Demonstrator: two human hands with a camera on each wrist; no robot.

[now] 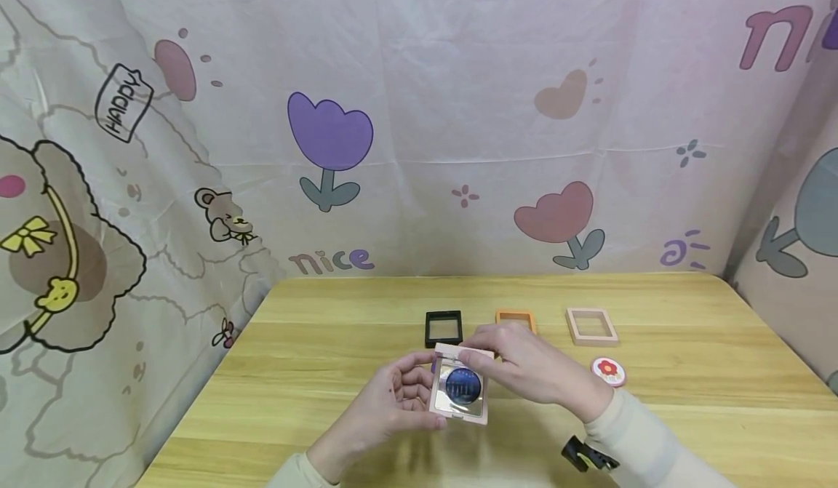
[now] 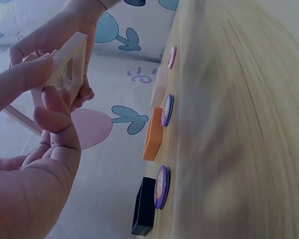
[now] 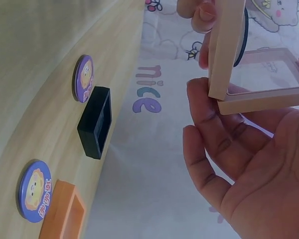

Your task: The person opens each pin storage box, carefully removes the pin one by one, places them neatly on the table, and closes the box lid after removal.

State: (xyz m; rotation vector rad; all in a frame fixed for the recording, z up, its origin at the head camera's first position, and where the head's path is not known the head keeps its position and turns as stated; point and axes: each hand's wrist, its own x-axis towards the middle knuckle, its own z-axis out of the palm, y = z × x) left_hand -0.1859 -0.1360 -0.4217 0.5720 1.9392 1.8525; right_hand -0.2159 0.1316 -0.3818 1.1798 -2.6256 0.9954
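Note:
Both hands hold a pale pink square display case (image 1: 458,409) raised over the table. In the right wrist view its two halves stand at an angle, joined at a corner, and one has a clear panel (image 3: 266,72). A dark, shiny round disc (image 1: 463,386) lies within the case's face. My left hand (image 1: 396,401) grips the case's left side, thumb at the lower corner. From the right, my right hand (image 1: 520,361) holds the upper edge, thumb across the front; its fingers are partly hidden behind the case.
Farther back on the wooden table stand a black square frame (image 1: 428,328), an orange one (image 2: 152,134) and a pink one (image 1: 612,340). Round badges lie before them: two purple-blue, one at the black frame (image 2: 162,186), and a white flower badge (image 1: 609,372). A printed cloth hangs behind.

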